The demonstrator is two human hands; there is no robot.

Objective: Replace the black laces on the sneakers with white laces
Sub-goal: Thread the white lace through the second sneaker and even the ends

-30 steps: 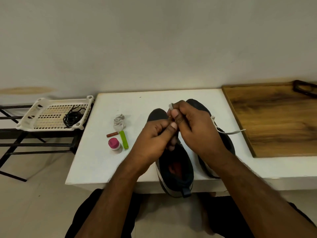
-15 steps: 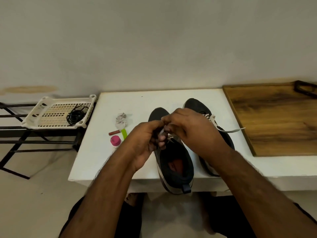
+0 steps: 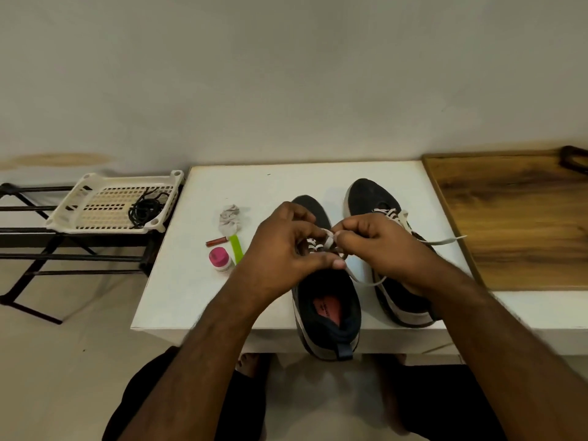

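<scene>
Left hand [image 3: 286, 246] and right hand [image 3: 378, 246] both pinch flat white lace [image 3: 329, 239] over dark mesh sneaker [image 3: 327, 300]; eyelets hidden. Matte white desk [image 3: 178, 281].

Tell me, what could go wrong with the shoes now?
The near sneaker has its heel hanging over the table edge, so a hard tug by the hands on the white lace might pull it off. The other sneaker's loose lace end could snag a sleeve or arm.
</scene>
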